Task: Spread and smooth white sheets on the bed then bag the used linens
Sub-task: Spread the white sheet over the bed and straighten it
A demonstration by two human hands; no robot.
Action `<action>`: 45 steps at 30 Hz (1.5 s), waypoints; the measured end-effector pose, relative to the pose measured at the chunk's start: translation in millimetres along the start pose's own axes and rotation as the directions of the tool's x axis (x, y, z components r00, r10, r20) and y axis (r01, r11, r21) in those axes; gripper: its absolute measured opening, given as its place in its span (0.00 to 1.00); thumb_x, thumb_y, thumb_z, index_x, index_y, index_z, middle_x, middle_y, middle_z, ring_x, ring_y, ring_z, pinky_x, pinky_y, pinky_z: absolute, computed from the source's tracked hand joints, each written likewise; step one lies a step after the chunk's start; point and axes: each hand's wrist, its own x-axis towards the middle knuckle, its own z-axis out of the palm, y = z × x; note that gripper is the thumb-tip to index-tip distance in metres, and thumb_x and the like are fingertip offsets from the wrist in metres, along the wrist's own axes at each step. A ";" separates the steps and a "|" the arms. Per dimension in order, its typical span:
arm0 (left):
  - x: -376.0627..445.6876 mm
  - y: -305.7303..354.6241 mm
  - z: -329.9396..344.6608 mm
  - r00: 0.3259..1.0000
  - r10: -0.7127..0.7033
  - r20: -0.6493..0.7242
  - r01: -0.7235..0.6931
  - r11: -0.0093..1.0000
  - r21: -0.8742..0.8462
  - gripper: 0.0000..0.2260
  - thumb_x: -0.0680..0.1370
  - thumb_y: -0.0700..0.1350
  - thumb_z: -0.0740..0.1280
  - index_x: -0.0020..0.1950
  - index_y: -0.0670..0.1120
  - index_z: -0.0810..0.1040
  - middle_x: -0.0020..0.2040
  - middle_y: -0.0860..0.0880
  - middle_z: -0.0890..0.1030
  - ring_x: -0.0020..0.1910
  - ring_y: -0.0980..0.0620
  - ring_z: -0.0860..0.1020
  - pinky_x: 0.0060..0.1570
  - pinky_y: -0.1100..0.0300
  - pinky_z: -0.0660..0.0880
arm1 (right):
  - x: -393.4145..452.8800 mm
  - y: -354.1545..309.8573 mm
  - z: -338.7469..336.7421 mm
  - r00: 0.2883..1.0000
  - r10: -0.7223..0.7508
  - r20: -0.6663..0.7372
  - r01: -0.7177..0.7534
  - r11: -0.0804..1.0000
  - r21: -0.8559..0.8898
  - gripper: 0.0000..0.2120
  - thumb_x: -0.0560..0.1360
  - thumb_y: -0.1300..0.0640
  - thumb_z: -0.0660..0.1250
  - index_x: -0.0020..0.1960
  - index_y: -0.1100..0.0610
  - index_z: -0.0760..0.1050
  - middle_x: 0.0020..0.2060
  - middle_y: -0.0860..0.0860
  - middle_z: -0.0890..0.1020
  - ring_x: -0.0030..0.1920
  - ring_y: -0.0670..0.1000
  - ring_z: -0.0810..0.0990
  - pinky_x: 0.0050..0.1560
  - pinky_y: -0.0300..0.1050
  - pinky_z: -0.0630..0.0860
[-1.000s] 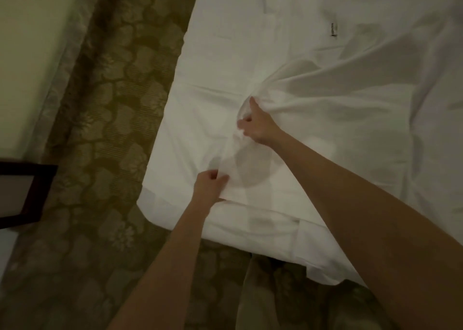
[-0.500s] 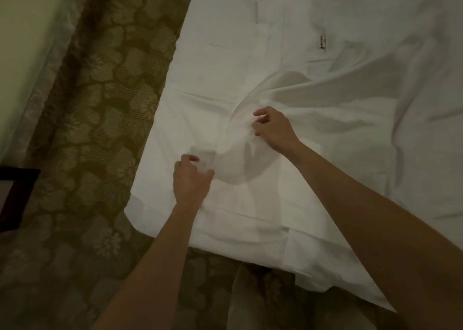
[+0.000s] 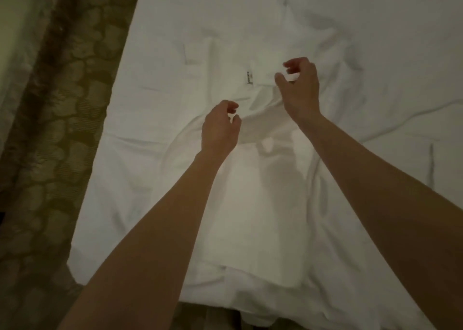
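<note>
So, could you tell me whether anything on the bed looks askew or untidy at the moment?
Yes. The white sheet is not flat: it is bunched into folds just under the left hand and right hand, with long creases running off to the right. A small label shows face-up. Nothing looks spilled or torn.

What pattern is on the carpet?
A gold-brown floral pattern on the carpet, seen in the head view.

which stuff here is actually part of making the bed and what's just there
Part of the job:
white sheet, rumpled across the bed
left hand and right hand, fingers loosely curled above the sheet, holding nothing
small tag on the sheet

Just there:
patterned carpet
pale curtain at far left
</note>
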 end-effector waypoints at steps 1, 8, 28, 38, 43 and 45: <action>9.5 7.3 4.6 1.000 0.012 0.007 -0.013 0.999 0.036 0.13 0.79 0.40 0.63 0.63 0.44 0.75 0.59 0.49 0.79 0.54 0.51 0.77 0.58 0.58 0.72 | 12.0 0.0 -1.4 0.999 0.016 0.048 -0.013 0.998 -0.058 0.17 0.75 0.54 0.68 0.61 0.60 0.71 0.56 0.54 0.73 0.49 0.47 0.73 0.53 0.40 0.72; 54.8 -7.1 19.4 0.985 -0.091 0.144 0.029 0.923 0.383 0.21 0.78 0.40 0.63 0.71 0.47 0.67 0.67 0.48 0.72 0.67 0.46 0.68 0.61 0.51 0.67 | 49.8 24.3 16.9 0.872 0.269 0.410 0.016 0.820 -0.572 0.43 0.69 0.37 0.71 0.70 0.65 0.59 0.64 0.60 0.73 0.65 0.60 0.72 0.58 0.48 0.70; 133.7 -69.2 -36.1 0.940 -0.223 0.259 0.255 0.962 -0.098 0.08 0.75 0.44 0.66 0.39 0.45 0.82 0.28 0.51 0.75 0.29 0.54 0.73 0.29 0.65 0.67 | 136.2 -10.9 95.6 0.785 0.104 0.610 0.339 0.752 -0.565 0.20 0.78 0.48 0.63 0.65 0.58 0.74 0.63 0.59 0.75 0.64 0.59 0.71 0.62 0.50 0.64; 151.9 -108.4 -59.0 0.868 -0.492 -0.060 0.430 0.808 -0.402 0.06 0.76 0.48 0.70 0.47 0.47 0.84 0.39 0.51 0.83 0.40 0.53 0.80 0.47 0.57 0.78 | 188.0 -78.0 176.7 0.761 -0.112 0.639 0.284 0.943 -0.172 0.15 0.75 0.57 0.65 0.32 0.53 0.64 0.29 0.46 0.68 0.29 0.43 0.66 0.29 0.33 0.61; 163.9 -107.1 -66.3 0.840 -0.498 0.215 0.520 0.627 -0.580 0.07 0.79 0.41 0.66 0.53 0.42 0.82 0.42 0.49 0.83 0.39 0.58 0.80 0.44 0.67 0.76 | 201.3 -69.0 195.7 0.780 -0.134 0.612 0.289 0.944 -0.162 0.07 0.71 0.59 0.69 0.47 0.58 0.83 0.38 0.48 0.81 0.33 0.37 0.76 0.36 0.24 0.68; 172.2 -106.4 -67.1 0.834 -0.491 0.252 0.532 0.593 -0.605 0.08 0.80 0.41 0.65 0.58 0.42 0.78 0.44 0.49 0.83 0.37 0.59 0.81 0.42 0.68 0.76 | 205.4 -64.8 201.5 0.825 -0.159 0.542 0.254 0.961 -0.105 0.11 0.69 0.60 0.71 0.52 0.57 0.82 0.38 0.48 0.81 0.33 0.36 0.77 0.39 0.26 0.70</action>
